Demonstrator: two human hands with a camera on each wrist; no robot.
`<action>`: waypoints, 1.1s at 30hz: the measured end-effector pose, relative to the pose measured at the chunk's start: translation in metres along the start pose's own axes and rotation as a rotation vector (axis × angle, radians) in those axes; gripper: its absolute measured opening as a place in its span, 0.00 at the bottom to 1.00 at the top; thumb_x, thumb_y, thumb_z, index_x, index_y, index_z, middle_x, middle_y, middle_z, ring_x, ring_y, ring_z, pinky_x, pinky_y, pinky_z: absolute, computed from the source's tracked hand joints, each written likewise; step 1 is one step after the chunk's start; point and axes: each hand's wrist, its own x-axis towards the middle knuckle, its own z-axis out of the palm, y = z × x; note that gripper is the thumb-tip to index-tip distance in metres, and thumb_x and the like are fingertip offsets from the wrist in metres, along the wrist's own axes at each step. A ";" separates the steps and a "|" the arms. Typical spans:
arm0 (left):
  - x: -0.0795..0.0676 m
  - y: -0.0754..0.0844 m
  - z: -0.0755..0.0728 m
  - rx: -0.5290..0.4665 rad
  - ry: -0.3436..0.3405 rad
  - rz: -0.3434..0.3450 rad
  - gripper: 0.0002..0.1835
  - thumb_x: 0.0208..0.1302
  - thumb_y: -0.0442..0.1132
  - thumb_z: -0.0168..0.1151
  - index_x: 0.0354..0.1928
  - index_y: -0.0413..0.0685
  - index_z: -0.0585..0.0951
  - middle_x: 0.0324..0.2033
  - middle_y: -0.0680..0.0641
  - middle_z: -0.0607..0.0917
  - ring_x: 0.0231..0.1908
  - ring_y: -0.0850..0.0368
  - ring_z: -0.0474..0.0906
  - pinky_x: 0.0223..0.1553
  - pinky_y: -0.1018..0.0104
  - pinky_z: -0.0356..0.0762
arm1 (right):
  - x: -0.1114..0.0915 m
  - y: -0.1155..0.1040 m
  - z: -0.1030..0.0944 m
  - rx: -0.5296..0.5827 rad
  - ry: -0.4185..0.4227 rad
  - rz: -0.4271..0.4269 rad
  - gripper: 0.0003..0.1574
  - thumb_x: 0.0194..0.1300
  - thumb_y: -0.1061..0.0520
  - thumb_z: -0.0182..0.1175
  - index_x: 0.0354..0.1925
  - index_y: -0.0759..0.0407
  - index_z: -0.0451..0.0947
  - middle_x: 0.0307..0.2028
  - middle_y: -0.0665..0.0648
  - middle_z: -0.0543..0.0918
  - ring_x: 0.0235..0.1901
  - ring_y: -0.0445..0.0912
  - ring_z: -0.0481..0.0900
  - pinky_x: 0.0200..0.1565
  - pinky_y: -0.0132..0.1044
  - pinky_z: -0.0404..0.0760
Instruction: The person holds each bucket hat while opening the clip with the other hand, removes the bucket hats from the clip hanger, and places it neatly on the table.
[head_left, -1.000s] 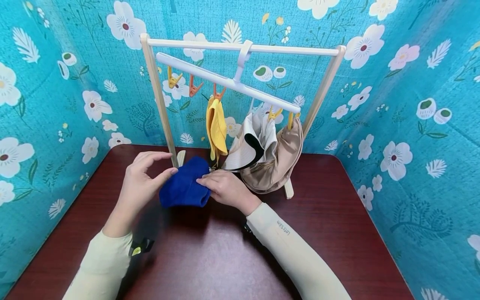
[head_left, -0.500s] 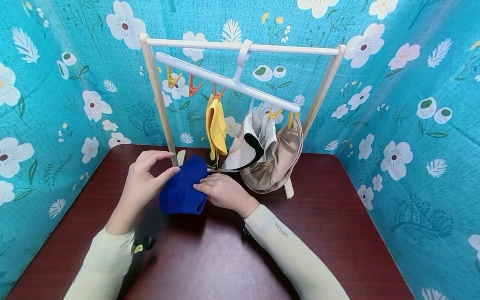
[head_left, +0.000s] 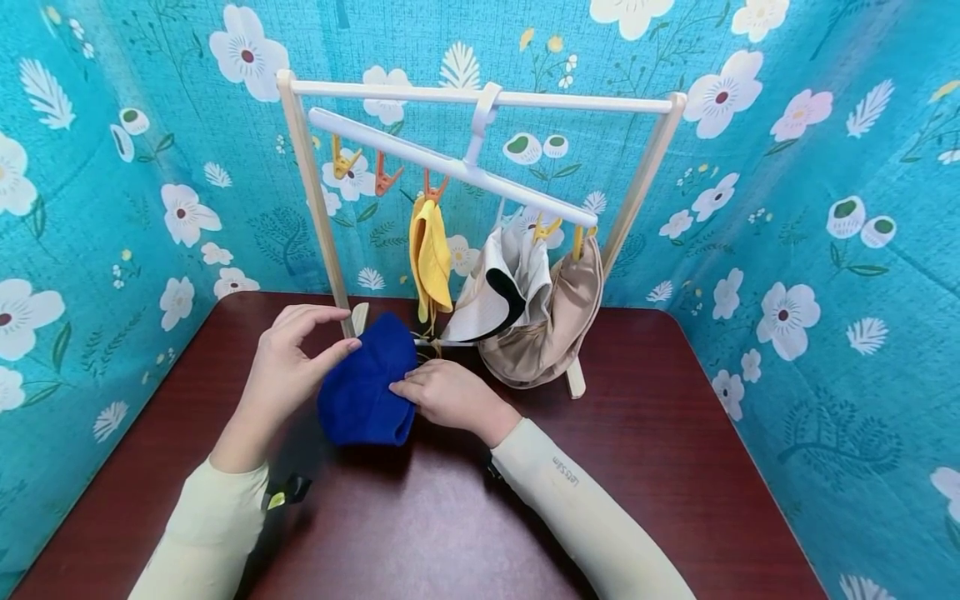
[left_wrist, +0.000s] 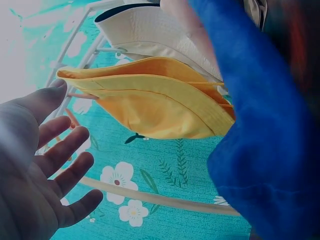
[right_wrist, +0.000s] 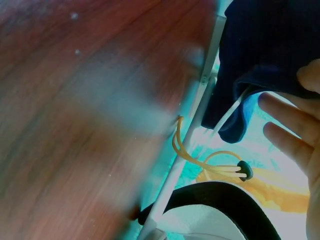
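Note:
A blue cloth hat [head_left: 363, 392] is held up, folded, over the table, in front of the rack's left foot. My right hand [head_left: 453, 396] pinches its right edge between thumb and fingers; the right wrist view shows the thumb [right_wrist: 311, 76] over the dark cloth. My left hand [head_left: 288, 358] is at the hat's left side, thumb and fingers spread apart and holding nothing. In the left wrist view, that hand [left_wrist: 45, 165] has its palm showing, apart from the blue cloth [left_wrist: 265, 125]. Behind hangs a yellow hat [head_left: 431, 258], gripped by an orange clip [head_left: 435, 185].
A wooden rack [head_left: 585, 102] carries a white hanger [head_left: 405, 150] that slopes down to the right. A yellow clip [head_left: 343, 162] and an orange clip [head_left: 386, 177] hang without hats. On the right hang a whitish hat [head_left: 480, 304] and a beige hat [head_left: 573, 312].
The blue hat and my right hand have come down and a little toward me. My left hand has barely moved. The hanging hats look the same.

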 end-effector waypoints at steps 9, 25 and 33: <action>0.000 -0.002 -0.001 0.019 -0.004 0.009 0.24 0.59 0.45 0.78 0.58 0.53 0.85 0.53 0.50 0.87 0.58 0.54 0.76 0.57 0.50 0.75 | -0.001 -0.005 -0.003 -0.038 -0.086 0.018 0.19 0.69 0.59 0.61 0.56 0.50 0.84 0.47 0.47 0.89 0.49 0.39 0.85 0.57 0.37 0.79; 0.000 -0.005 0.002 0.010 -0.023 0.012 0.23 0.58 0.43 0.78 0.56 0.53 0.85 0.52 0.50 0.87 0.56 0.54 0.76 0.56 0.54 0.74 | -0.004 -0.010 0.005 -0.050 -0.219 0.051 0.12 0.67 0.56 0.63 0.46 0.41 0.86 0.37 0.41 0.89 0.38 0.37 0.86 0.41 0.38 0.81; 0.000 -0.004 0.002 0.011 -0.036 0.006 0.23 0.58 0.43 0.78 0.56 0.51 0.85 0.51 0.49 0.87 0.56 0.53 0.76 0.56 0.48 0.74 | -0.005 -0.015 0.007 -0.028 -0.293 0.066 0.13 0.63 0.58 0.65 0.45 0.42 0.85 0.38 0.41 0.88 0.39 0.38 0.86 0.41 0.39 0.80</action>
